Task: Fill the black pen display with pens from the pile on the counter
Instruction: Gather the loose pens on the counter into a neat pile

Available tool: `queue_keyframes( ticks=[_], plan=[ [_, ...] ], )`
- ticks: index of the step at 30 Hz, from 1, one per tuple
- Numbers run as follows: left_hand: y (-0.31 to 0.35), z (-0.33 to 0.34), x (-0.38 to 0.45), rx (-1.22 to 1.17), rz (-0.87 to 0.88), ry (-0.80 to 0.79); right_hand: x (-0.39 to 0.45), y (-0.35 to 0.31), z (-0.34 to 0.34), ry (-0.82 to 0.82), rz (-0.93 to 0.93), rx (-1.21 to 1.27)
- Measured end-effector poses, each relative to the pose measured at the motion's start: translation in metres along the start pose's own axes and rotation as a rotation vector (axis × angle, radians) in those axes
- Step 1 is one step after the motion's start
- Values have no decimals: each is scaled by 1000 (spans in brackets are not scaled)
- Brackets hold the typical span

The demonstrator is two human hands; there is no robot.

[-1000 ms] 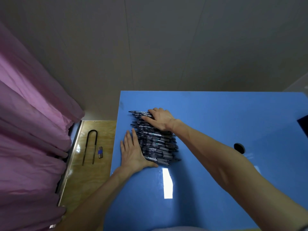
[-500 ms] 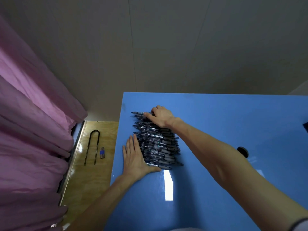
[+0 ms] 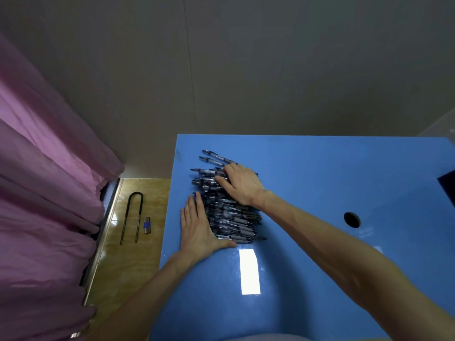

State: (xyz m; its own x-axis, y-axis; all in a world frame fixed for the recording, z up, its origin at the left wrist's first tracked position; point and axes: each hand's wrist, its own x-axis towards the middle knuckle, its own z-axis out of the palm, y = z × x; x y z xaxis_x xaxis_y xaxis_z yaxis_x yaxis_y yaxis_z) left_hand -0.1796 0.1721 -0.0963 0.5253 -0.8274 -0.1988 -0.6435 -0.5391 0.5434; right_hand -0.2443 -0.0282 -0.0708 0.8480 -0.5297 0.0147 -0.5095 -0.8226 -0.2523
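The pen pile (image 3: 229,205) lies at the blue desk's (image 3: 320,242) far left. The left hand (image 3: 199,230) rests flat beside it; the right hand (image 3: 240,185) lies spread on top, hiding several pens. A dark object (image 3: 448,188) is cut off at the right.

Your left hand (image 3: 199,230) lies flat on the blue bench (image 3: 320,173), pressed against the pen pile (image 3: 231,212) at its 9 o'clock side. Your right hand (image 3: 242,185) rests spread on top, toward the pile's 12 o'clock end.
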Motion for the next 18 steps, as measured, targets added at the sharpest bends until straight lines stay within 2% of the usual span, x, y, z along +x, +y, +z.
queue_keyframes(
  ticks=[9, 14, 18],
  plan=[
    [-9, 3, -1, 17, 19, 12, -7, -3, -1, 71, -2, 61],
    [-13, 6, -3, 3, 67, 31, -15, -1, 0, 144, -13, 189],
    [-13, 10, -5, -1, 100, 50, -20, 5, -5, 130, -40, 194]
  ],
)
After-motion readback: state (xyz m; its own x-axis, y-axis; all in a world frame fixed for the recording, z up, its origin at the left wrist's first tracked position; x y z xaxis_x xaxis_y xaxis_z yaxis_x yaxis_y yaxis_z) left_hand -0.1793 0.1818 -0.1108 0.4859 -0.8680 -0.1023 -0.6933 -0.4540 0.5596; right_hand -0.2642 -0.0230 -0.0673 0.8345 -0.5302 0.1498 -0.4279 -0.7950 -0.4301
